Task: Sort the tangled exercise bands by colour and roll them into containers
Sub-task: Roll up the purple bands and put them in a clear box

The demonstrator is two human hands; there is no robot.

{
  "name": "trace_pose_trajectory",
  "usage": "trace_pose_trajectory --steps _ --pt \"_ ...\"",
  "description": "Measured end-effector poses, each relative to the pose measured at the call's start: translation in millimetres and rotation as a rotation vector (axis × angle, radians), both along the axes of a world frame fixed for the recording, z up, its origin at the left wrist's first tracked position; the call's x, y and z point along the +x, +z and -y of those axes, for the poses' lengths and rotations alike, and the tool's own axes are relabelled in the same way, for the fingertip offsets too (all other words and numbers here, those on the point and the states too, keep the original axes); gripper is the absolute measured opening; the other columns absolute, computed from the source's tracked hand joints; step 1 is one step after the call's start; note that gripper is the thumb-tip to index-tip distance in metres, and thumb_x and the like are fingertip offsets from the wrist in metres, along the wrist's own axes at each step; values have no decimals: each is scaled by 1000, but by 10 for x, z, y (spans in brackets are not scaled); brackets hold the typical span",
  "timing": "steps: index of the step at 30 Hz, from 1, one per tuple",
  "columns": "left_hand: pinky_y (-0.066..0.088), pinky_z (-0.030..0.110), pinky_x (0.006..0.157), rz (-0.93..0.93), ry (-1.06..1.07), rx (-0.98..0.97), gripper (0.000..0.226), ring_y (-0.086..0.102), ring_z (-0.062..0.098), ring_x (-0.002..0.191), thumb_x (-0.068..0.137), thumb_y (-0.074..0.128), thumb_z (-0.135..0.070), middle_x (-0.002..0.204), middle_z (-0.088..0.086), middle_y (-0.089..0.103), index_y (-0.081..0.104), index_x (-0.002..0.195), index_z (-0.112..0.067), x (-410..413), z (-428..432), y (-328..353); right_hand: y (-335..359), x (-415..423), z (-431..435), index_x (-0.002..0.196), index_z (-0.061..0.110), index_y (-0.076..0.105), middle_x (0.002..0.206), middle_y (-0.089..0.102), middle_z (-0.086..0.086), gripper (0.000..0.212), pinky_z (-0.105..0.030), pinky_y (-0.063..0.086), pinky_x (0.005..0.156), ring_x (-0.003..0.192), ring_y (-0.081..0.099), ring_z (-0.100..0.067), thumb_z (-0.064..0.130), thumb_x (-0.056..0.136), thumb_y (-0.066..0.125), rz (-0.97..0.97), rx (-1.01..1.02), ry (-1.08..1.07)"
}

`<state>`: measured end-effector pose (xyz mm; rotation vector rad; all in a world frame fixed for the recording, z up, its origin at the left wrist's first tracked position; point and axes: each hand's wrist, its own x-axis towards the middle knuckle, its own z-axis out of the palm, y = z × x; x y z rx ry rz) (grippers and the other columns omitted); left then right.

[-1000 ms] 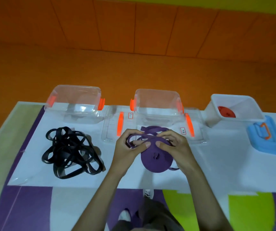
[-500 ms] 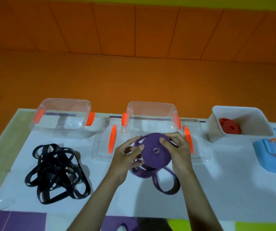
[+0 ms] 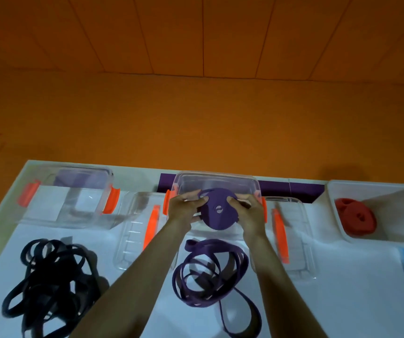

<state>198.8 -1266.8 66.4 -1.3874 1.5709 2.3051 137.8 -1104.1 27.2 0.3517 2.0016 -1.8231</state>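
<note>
Judged soft and springy, the purple roll is pinched at its rim by left hand and right hand over the middle container.

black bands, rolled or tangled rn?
Tangled: the black bands lie as a loose heap of loops on the white table, in front of the left clear container, not in it.
</note>
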Motion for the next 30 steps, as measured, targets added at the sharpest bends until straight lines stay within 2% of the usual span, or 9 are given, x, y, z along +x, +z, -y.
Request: trace_pose_trajectory --steps 3,6,9,13,17,21,24,27,30 --pt "63 37 61 83 -7 -29 35 76 36 92 83 84 0 109 23 76 74 116 -1 -206 62 -359 -320 -201 94 100 21 67 101 77 -5 28 -57 61 85 96 74 -29 39 83 81 53 180 141" --pt "65 42 66 188 -20 -81 34 77 35 90 76 90 -2 103 19 78 76 107 -2 -348 108 -719 -438 -302 177 126 13 54 111 68 -9 31 -42 57 83 97 66 -27 27 101 66 84 375 287" --pt "65 51 76 297 -41 -175 50 78 33 85 50 102 -21 96 14 80 80 93 -11 -467 203 -1461 -622 -348 221 138 10 47 115 63 -11 41 -39 55 84 103 63 -30 18 102 64 108 411 372" --pt "65 46 81 418 -64 -342 38 77 30 86 56 102 -29 91 9 79 77 82 -18 -576 173 -1731 -827 -404 288 130 8 50 123 62 -17 40 -47 64 79 109 64 -36 14 95 68 151 497 415" --pt "61 39 90 486 -107 -449 39 74 28 96 74 93 -35 102 9 77 78 100 -9 -624 88 -1434 -938 -482 329 125 10 53 118 63 -12 35 -42 64 69 104 66 -31 15 95 68 165 549 468" --pt "53 31 84 489 -96 -472 40 71 29 106 80 89 -35 110 9 76 79 106 -7 -720 97 -1408 -1115 -581 357 123 9 62 118 64 -14 35 -37 64 54 107 66 -36 12 89 65 184 526 454" --pt "47 27 78 510 -111 -484 42 70 28 107 80 89 -35 111 10 77 78 108 -6 -758 104 -1427 -1536 -654 312 117 17 69 111 67 -13 43 -43 65 57 112 63 -38 22 76 61 142 546 463" --pt "46 28 75 545 -114 -482 43 69 27 102 80 89 -35 105 9 75 76 108 -5 -774 103 -1405 -1258 -627 350 116 11 71 106 70 -13 33 -45 66 61 92 70 -32 11 84 61 113 543 477" --pt "45 31 73 563 -137 -521 40 60 22 86 83 87 -34 92 4 65 72 107 -6 -763 97 -1389 -1168 -607 358 111 7 73 100 73 -13 28 -48 65 73 89 72 -31 5 86 60 84 552 514"
